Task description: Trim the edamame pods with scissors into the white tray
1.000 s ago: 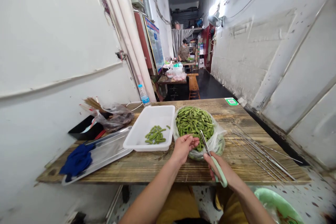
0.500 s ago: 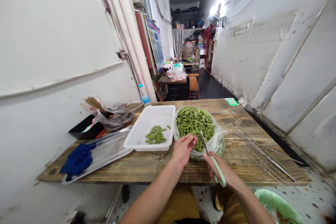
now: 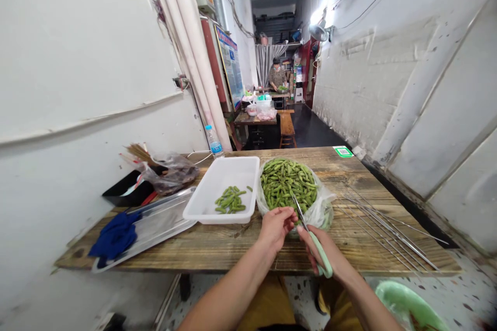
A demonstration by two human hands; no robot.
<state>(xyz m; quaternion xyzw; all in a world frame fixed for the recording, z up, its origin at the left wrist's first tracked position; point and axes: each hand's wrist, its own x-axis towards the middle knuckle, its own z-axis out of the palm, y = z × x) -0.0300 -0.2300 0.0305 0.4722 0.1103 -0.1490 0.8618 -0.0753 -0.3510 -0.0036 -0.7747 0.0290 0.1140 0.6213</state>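
My left hand [image 3: 277,228] is closed in a pinch at the near edge of a clear plastic bag [image 3: 326,204] heaped with green edamame pods [image 3: 285,181]. A pod, mostly covered by the fingers, seems to be in that pinch. In my right hand [image 3: 324,251] are scissors [image 3: 321,254] with pale green handles. Their blades point up and away over the pods, close beside my left fingertips. Left of the bag stands a white plastic tub [image 3: 221,173], with a small pile of pods [image 3: 232,200] on its floor.
On the left lie a metal tray [image 3: 159,225], a blue cloth [image 3: 114,235] and a black box [image 3: 126,189]. A water bottle [image 3: 215,140] stands at the back edge. Metal skewers [image 3: 388,227] lie right. A green basin [image 3: 407,302] is below. Another person [image 3: 276,75] works far back.
My left hand has moved slightly down and nearer to the scissors, its fingers curling more. The scissors have shifted a little to the left. The person at the back has leaned over their table.
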